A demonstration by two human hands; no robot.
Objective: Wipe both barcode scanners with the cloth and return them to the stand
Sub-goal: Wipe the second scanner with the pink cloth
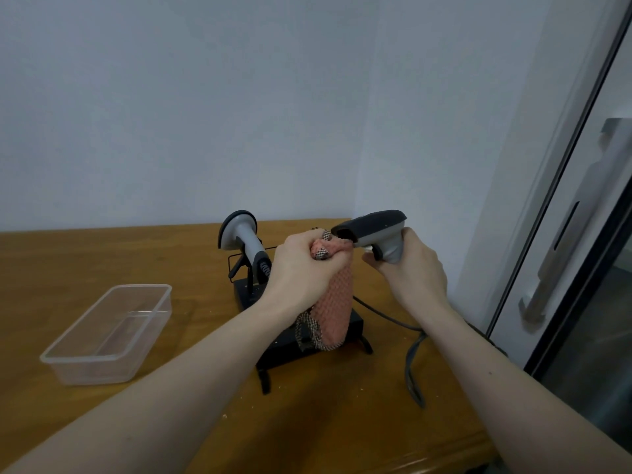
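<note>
At lower left a clear plastic container point(106, 333) sat on the wooden table point(102, 254). Left of centre, one barcode scanner point(243, 241) rested in the black stand point(307, 347), head up, handle slanting down to the right. At centre the left hand point(294, 268) gripped the bunched pink cloth point(333, 292) against the nose of the second scanner point(374, 230), held by its handle in the right hand point(410, 268); its head lay roughly horizontal, pointing left. The wiping step appeared underway; next, the scanner would likely need turning to reach other faces.

Wooden table point(102, 254): stand point(307, 350), plastic tub point(106, 333).
</note>
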